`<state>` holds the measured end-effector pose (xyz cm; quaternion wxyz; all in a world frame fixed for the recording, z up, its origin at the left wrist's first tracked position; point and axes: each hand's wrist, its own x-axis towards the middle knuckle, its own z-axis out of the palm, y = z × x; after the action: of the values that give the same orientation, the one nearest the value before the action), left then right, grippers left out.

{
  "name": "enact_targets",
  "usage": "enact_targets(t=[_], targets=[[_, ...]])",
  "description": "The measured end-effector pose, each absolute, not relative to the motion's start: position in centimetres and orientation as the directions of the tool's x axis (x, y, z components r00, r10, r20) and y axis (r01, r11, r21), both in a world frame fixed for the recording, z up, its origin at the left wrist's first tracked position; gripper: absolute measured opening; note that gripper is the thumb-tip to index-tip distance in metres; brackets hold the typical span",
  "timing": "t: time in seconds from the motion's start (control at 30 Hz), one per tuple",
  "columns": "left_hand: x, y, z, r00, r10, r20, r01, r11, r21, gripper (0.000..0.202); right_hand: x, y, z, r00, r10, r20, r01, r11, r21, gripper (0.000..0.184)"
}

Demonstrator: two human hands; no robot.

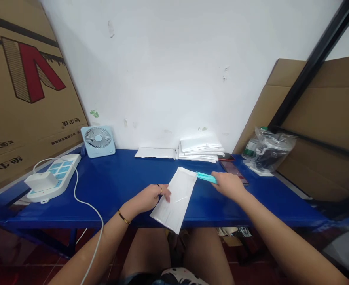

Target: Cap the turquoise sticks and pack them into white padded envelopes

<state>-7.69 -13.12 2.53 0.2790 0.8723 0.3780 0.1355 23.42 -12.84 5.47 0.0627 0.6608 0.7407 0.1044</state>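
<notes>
A white flat packet [177, 196] lies slanted over the front of the blue table, its lower end past the edge. My left hand [154, 197] grips its left side, with fingertips on the top face. My right hand [228, 184] is closed round a slim turquoise tool [207, 177], whose exact kind I cannot make out. The tool's far end meets the packet's upper right corner; I cannot tell whether it goes inside. Behind, a stack of white packets [201, 148] stands against the wall, with one more flat white packet [156, 153] to its left.
A light blue fan [98, 141] and a white power strip [55, 178] with a plugged-in adapter occupy the left side; its white cable [87, 204] hangs across my left forearm. At right are a phone [234, 172], a bottle [249, 148] and a clear plastic bag [272, 152].
</notes>
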Motion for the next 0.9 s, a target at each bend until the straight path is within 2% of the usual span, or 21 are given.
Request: enact_targets(t=[0.03,0.07,0.13,0.17,0.27,0.4,0.57,0.9], targets=[[-6.9,-12.9,2.7,0.581,0.813,0.033,0.658,-0.494,0.568,0.029,23.5,-12.6,5.5,-0.118,0.992,0.046,0.963,0.103,0.248,0.018],[-5.9,-12.7,2.8,0.475,0.879,0.046,0.73,-0.423,0.537,0.033,23.5,-12.4,5.5,-0.118,0.992,0.051,0.961,0.101,0.259,0.018],[-3.2,-12.5,2.8,0.321,0.946,0.035,0.851,-0.304,0.429,0.077,23.5,-11.9,5.5,-0.123,0.99,0.068,0.955,0.1,0.278,0.019],[-1.7,-12.4,2.7,0.273,0.961,0.035,0.887,-0.266,0.377,0.092,23.4,-11.6,5.5,-0.125,0.99,0.073,0.953,0.099,0.288,0.019],[1.3,-12.0,2.2,0.294,0.955,-0.028,0.923,-0.276,0.267,0.11,23.3,-11.0,5.6,-0.139,0.988,0.071,0.943,0.11,0.315,0.02],[1.0,-11.1,2.1,0.444,0.895,-0.032,0.877,-0.427,0.218,0.1,23.9,-10.7,4.9,-0.193,0.979,0.066,0.923,0.159,0.35,0.018],[-1.2,-10.2,2.0,0.57,0.819,0.066,0.789,-0.568,0.234,0.091,24.5,-11.0,3.1,-0.214,0.976,0.044,0.909,0.182,0.376,0.014],[-2.4,-8.6,2.0,0.616,0.781,0.101,0.697,-0.6,0.391,0.088,23.0,-11.3,4.3,-0.266,0.962,0.052,0.887,0.223,0.405,0.016]])
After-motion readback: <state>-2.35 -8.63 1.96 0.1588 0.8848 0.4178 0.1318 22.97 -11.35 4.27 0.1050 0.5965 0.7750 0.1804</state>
